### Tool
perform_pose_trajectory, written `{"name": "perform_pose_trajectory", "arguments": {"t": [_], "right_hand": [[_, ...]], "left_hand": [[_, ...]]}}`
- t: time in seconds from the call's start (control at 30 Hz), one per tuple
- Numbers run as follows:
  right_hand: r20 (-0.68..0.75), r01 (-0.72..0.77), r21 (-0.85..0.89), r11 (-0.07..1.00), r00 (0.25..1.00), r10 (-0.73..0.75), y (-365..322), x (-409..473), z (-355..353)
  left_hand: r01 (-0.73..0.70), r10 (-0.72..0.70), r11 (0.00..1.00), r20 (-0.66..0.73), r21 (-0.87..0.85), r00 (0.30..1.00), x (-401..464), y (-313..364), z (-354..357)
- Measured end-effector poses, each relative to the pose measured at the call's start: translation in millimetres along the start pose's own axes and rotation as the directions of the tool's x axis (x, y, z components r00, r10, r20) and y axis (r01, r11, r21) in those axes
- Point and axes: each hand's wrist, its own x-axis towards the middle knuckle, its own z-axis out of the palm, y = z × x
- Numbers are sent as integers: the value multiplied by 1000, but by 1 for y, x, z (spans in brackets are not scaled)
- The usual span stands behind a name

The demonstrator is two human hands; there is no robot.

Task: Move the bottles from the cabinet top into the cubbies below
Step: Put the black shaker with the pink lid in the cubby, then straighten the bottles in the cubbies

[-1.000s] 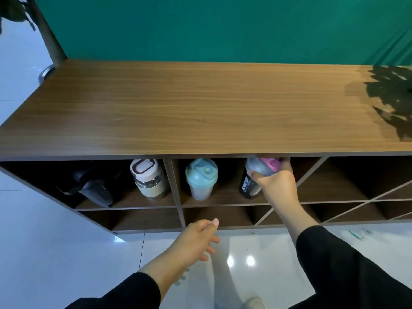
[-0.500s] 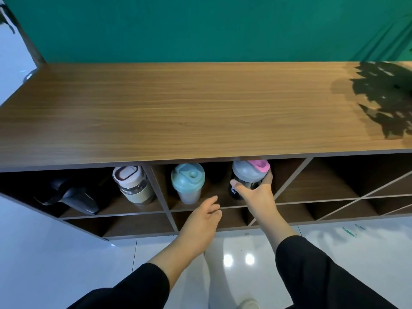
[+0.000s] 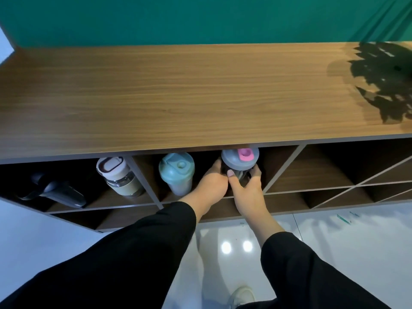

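A dark shaker bottle with a grey lid and pink cap [image 3: 240, 158] stands in the middle cubby under the wooden cabinet top [image 3: 178, 97]. Both hands are wrapped around its body: my left hand [image 3: 213, 182] on its left side, my right hand [image 3: 247, 186] on its front and right. A teal-lidded shaker [image 3: 177, 171] stands to its left in the same cubby. In the left cubby a glass bottle with a white lid [image 3: 119, 176] stands beside a black bottle [image 3: 55, 191] that lies on its side. No bottle shows on the cabinet top.
Cubbies with diagonal dividers [image 3: 334, 175] lie to the right, a lower row of cubbies [image 3: 133, 216] beneath. A plant's shadow [image 3: 383, 81] falls on the top's right end. A green wall rises behind. Glossy white floor [image 3: 234, 244] and my shoe [image 3: 242, 295] are below.
My left hand rose from below the cabinet and closed on the pink-capped shaker's left side. My right hand stayed on the bottle, which now stands upright in the cubby.
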Motion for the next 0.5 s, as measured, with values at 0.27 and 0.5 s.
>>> {"name": "perform_pose_trajectory", "arguments": {"t": [0.27,0.5], "right_hand": [[74,-43,-33,999,996,45,0,1,-4],[67,-213,-249,945,969,236,-9,-13,-7]], "left_hand": [[5,-5,1000,11,-20,1000,-3,-12,6],[50,-53,997,-58,-58,997,-4,-15,9]]}}
